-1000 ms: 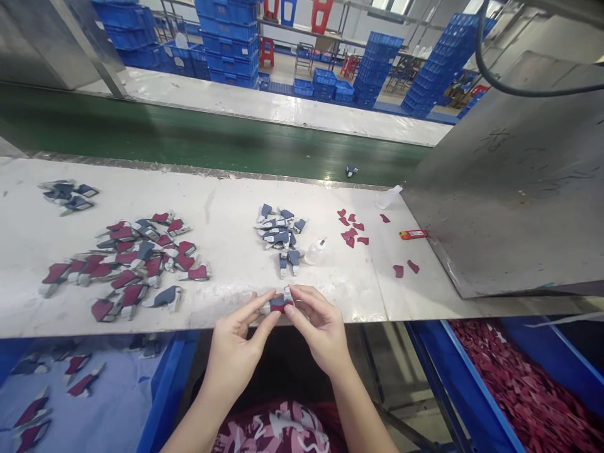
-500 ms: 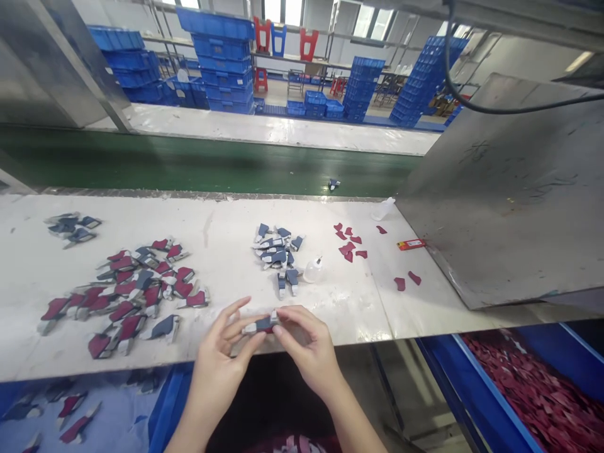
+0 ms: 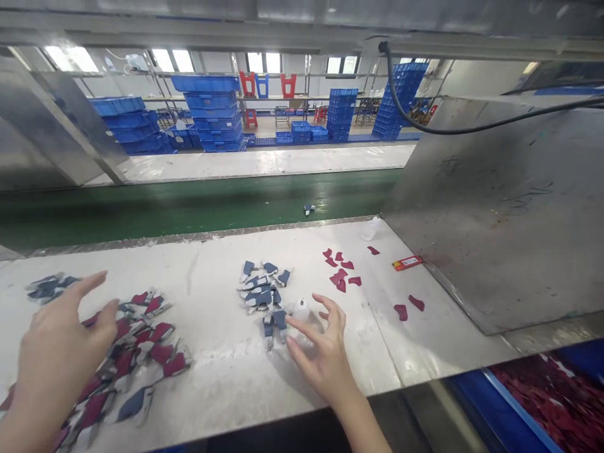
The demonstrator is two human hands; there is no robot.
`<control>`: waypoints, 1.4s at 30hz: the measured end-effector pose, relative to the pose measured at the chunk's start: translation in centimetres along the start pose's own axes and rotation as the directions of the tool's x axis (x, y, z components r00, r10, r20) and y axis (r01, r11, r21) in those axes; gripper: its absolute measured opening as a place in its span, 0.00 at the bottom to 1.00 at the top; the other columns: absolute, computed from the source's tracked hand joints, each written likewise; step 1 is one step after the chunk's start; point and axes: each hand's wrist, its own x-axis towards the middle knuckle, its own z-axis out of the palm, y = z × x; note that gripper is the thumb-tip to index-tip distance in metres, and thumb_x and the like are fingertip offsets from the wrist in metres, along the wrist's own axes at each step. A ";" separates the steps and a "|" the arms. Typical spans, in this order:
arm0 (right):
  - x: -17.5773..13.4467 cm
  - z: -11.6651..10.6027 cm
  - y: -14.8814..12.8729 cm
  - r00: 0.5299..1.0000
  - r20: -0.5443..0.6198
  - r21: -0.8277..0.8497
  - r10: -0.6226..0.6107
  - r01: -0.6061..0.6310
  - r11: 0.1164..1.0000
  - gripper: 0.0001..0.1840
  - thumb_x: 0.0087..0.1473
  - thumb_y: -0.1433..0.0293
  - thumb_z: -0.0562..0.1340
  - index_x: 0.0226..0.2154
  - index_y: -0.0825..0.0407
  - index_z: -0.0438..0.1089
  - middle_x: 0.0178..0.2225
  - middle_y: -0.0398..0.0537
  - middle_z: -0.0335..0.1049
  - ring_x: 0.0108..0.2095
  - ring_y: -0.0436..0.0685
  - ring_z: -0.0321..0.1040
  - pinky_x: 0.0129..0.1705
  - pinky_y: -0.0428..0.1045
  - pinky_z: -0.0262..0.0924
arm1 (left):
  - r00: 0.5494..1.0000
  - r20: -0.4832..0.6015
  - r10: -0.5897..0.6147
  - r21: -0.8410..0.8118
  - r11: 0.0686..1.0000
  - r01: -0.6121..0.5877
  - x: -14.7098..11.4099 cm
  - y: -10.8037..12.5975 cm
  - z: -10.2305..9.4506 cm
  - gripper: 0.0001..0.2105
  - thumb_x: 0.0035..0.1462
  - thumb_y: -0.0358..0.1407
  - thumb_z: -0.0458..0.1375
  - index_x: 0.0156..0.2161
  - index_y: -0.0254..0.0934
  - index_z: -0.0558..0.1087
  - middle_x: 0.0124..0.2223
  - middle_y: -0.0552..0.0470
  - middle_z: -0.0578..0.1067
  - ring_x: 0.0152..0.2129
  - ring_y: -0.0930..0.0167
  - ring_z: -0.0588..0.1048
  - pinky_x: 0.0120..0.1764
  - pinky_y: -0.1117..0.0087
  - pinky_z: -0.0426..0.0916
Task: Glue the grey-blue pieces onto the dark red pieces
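My left hand (image 3: 66,352) hovers over the left-hand pile of maroon-and-grey moulded pieces (image 3: 160,352), thumb and forefinger apart, with nothing visible between them. It covers part of that pile. My right hand (image 3: 328,352) is at the near end of the blue-and-white piece cluster (image 3: 259,296). Its thumb and forefinger are spread beside the nearest blue piece (image 3: 280,319); whether they touch it I cannot tell. A small clear squeeze bottle (image 3: 301,308) stands just behind this hand, partly hidden by it.
Loose maroon cut-outs (image 3: 340,277) lie right of centre, near a red-and-yellow packet (image 3: 407,263). A metal panel (image 3: 500,214) bounds the right side. Beyond the table runs a green belt (image 3: 212,207) carrying one small piece (image 3: 308,209). A blue bin (image 3: 523,409) of maroon scraps sits below right.
Both hands were together at the table's front edge, holding a blue-and-maroon piece. They have parted, left hand to the left pile, right hand to the blue cluster. The camera view has tilted up.
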 end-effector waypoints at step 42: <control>-2.3 -0.4 1.0 0.917 -0.386 0.232 0.101 -0.009 0.973 0.16 0.52 0.66 0.66 0.43 0.54 0.73 0.28 0.46 0.70 0.26 0.54 0.69 0.26 0.49 0.66 | 0.888 0.404 0.221 -0.416 0.909 -0.038 -14.4 9.9 7.5 0.11 0.66 0.33 0.44 0.42 0.43 0.69 0.43 0.47 0.77 0.45 0.62 0.73 0.44 0.58 0.64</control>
